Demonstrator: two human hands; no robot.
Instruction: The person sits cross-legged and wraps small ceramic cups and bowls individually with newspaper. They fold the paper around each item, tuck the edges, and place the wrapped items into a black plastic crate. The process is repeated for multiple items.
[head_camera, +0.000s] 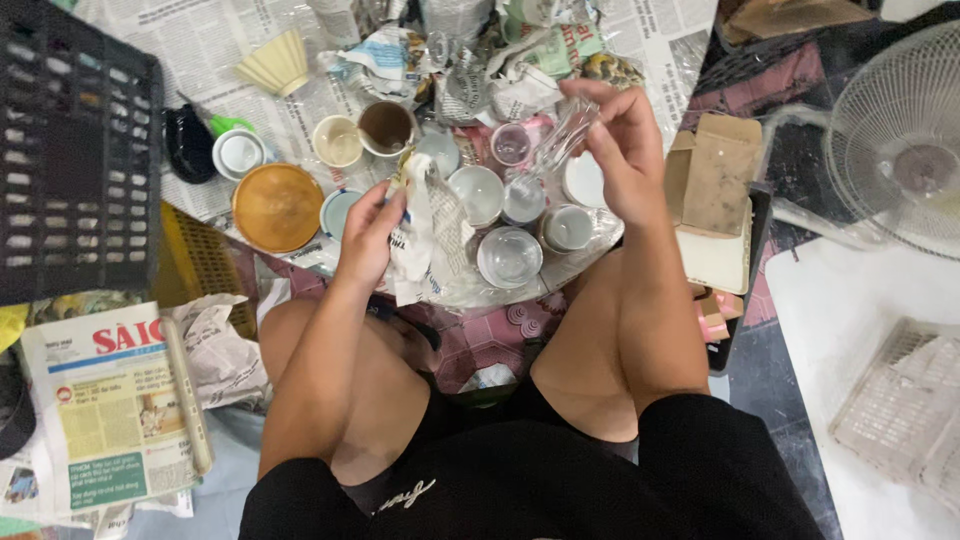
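Note:
My left hand (368, 232) grips a crumpled sheet of newspaper (430, 235) in front of my knees. My right hand (622, 150) holds a clear glass (562, 135), tilted, above a group of small cups. Below both hands, several small white and glass cups (508, 255) stand on a clear plastic sheet on the floor. I sit with bare knees on either side of them.
A brown round lid (277, 206), paper cups (338, 140) and crumpled wrappings lie on newspaper beyond. A black crate (75, 150) is at left, folded newspaper (110, 410) at lower left, a cardboard box (715, 175) and a fan (900, 140) at right, a white basket (900, 400) at lower right.

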